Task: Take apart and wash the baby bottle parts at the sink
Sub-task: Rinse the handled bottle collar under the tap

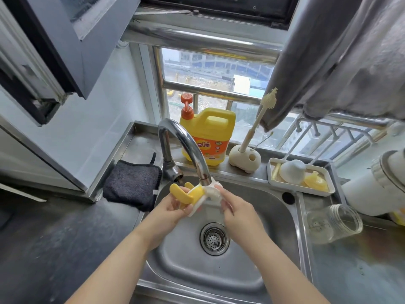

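**Collar under the tap, bottle already off**

While the sink (274, 207) held nothing yet, glass bottle (333, 223) lay apart on the counter, cap and another pc in the tray (274, 183). L hand (173, 205) gripped the yellow-handled collar (192, 197) under the faucet (192, 148); R hand (236, 207) pinched its nipple end. Rinsing left.

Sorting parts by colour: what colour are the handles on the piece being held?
Yellow handles, on a white collar; head view.

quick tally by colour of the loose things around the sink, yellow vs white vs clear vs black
yellow: 3 - soap jug, handle piece, part in tray
white or cream: 3 - brush, brush stand, dome cap
clear: 1 - bottle
black: 1 - cloth
total: 8
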The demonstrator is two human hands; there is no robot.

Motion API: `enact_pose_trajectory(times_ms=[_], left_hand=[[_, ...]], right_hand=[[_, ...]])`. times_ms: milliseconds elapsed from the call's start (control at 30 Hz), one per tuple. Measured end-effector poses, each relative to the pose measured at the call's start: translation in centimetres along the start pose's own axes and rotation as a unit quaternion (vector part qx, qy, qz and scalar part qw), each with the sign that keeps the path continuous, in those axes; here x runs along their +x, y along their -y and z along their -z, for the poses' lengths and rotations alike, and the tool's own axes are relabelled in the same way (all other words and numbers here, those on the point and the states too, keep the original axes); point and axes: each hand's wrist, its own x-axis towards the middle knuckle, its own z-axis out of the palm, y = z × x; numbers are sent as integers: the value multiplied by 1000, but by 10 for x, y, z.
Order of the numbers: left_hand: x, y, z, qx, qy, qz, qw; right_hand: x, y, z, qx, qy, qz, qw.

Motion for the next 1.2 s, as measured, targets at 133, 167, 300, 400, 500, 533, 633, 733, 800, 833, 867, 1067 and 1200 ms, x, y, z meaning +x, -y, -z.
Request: enact_pose_trajectory(times_ms=[133, 167, 300, 400, 500, 533, 633, 733, 800, 833, 867, 1067, 1200], left_hand=[[1, -6, -4, -62, -36, 4, 997], [2, -8, -8, -68, -57, -1, 996], [9, -11, -19, -95, -128, 5, 987], [12, -13, -17, -66, -163, 19, 984], [16, -13, -16, -74, -191, 45, 978], [17, -12, -16, -68, -187, 50, 979], [18, -11, -19, -57, -172, 63, 981], [20, -11, -20, -74, -188, 66, 977], [21, -12, -18, -96, -201, 74, 972], [21, -12, -18, -101, -205, 76, 971], [21, -12, -18, -103, -205, 77, 970], [22, -13, -21, -130, -215, 81, 964], [22, -18, -14, -181, -207, 96, 957]], right_hand=[[-16, 8, -5, -53, 35, 55, 996], [-15, 7, -6, -52, 35, 48, 997], [-14, 5, -9, -40, 36, 46, 998], [-15, 3, -10, -60, 37, 37, 997], [-8, -10, -7, -79, 27, -17, 996], [-8, -11, -6, -75, 27, -15, 997], [-10, 3, -9, -67, 25, 43, 997], [-6, 4, -10, -85, 12, 47, 995], [-2, -8, -7, -81, 8, 12, 997], [-2, -12, -6, -77, 10, 5, 997], [-5, -13, -6, -73, 15, 10, 997], [-2, -9, -7, -67, 4, 31, 997], [-9, -21, -1, -63, 34, 33, 997]])
